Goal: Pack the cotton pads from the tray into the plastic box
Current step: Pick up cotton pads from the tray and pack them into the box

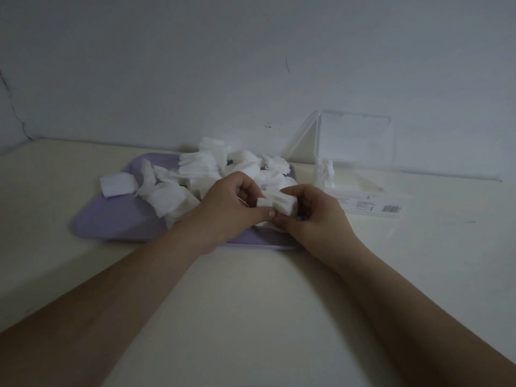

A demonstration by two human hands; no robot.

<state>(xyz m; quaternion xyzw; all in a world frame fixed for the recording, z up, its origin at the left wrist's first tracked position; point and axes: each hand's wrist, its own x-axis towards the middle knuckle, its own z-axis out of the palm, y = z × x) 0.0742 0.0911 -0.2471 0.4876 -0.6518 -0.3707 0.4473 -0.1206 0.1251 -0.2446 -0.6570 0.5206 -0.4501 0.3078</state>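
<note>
both hands meet over the near right part of the purple tray (111,219), the left hand (231,203) and right hand (317,219) each pinching one end of a small stack of cotton pads (276,203), thumbs nearly touching under it. it looks as if the stack is being squared up before it goes over to the box. the clear plastic box (363,201) sits beyond and to the outside of the right hand, its lid (354,138) standing open against the wall. only a small bunch of pads (325,173) stands in the end of the box nearest the hands; the rest of it looks bare, though the clear walls make that hard to tell. just beyond the left hand, a loose heap of pads (201,166) covers most of the tray, and one bundle (118,184) hangs over its far edge on the left hand's outer side. by this showing the packing is barely begun: one small lot in, one in hand, and the bulk left to gather, straighten and carry across.
</note>
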